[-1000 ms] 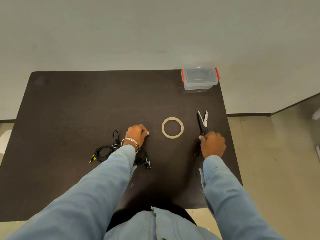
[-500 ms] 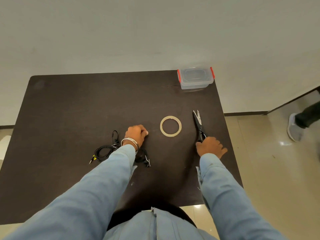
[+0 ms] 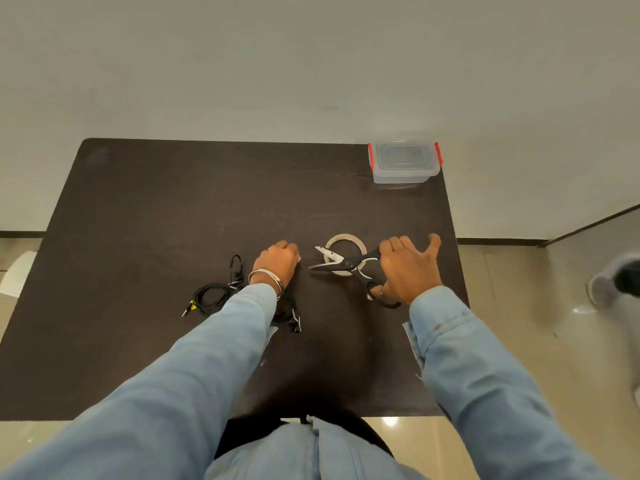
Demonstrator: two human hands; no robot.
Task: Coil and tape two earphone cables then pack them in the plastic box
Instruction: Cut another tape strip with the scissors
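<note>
Gripping open scissors (image 3: 349, 264) over the tape roll (image 3: 345, 253), right hand (image 3: 408, 268) works; left hand (image 3: 277, 261) clenched.

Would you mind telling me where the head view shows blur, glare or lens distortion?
In the head view, the shoe at the right edge is smeared by motion blur; bright glare spots sit on the glossy floor below the table; wide-angle distortion bows the table's edges outward; the right hand, scissors and plastic box stay fairly sharp.
</note>
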